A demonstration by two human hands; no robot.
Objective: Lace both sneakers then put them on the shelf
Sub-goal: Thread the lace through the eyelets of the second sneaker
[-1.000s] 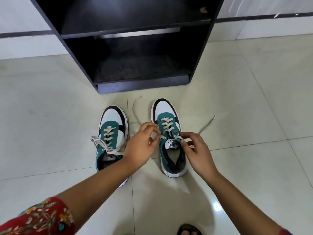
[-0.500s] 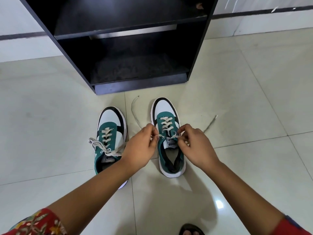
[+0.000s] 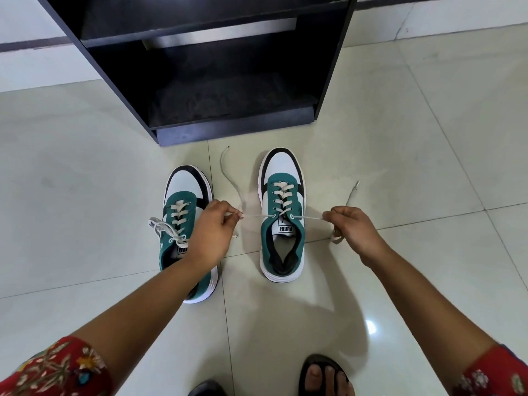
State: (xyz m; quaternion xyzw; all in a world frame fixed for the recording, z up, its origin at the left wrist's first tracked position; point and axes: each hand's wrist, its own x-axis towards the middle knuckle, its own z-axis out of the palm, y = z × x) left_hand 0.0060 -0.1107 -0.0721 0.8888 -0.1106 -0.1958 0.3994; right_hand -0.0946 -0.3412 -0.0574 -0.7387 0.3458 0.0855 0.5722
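The left hand [image 3: 210,232] and right hand [image 3: 350,228] are each pinching one end of the lace [image 3: 307,217], pulling sideways across the right sneaker [image 3: 281,212], whose toe is pointing at the shelf [image 3: 234,130].

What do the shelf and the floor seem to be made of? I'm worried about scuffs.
Shelf: looks like matte black laminated board; flat square-edged panels, dull sheen. It could be painted wood.
Floor: glossy pale ceramic or vitrified tile; thin grout lines and a bright light reflection show on it.
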